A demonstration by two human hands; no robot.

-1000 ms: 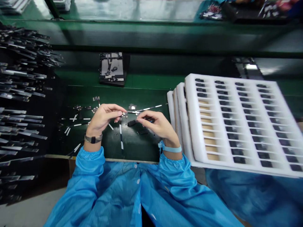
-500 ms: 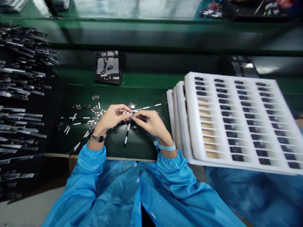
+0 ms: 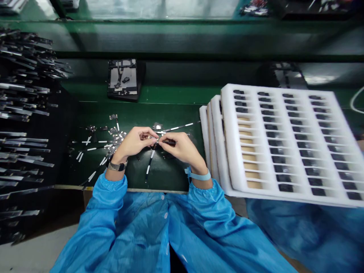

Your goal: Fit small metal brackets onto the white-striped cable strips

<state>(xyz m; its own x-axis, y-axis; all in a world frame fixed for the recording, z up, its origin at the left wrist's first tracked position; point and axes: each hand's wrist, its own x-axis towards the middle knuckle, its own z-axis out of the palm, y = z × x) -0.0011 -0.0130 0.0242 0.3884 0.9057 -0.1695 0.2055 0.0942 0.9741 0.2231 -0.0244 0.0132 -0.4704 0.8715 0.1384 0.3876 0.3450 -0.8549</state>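
Observation:
My left hand (image 3: 138, 141) pinches the upper end of a thin black-and-white flex cable (image 3: 149, 163) between thumb and fingertips. The strip hangs down toward the table's front edge. My right hand (image 3: 179, 147) is closed in a pinch at the same end, its fingertips almost meeting the left ones. A small dark piece shows among its fingers, too small to name. Left of my hands lies a loose cluster of small circuit boards with flex strips (image 3: 113, 138). Just beyond my fingertips are another small board (image 3: 157, 126) and a long flex strip (image 3: 180, 127).
Stacked white foam trays (image 3: 231, 151) stand at the right, the top one holding rows of black parts. Many flex strips (image 3: 25, 151) stick out from a dark rack at the left. A dark fixture (image 3: 123, 79) sits at the back, below a shelf (image 3: 176, 24).
The lower end of the hanging flex cable has swung slightly left. My hands keep nearly the same pinch. The view has shifted a little.

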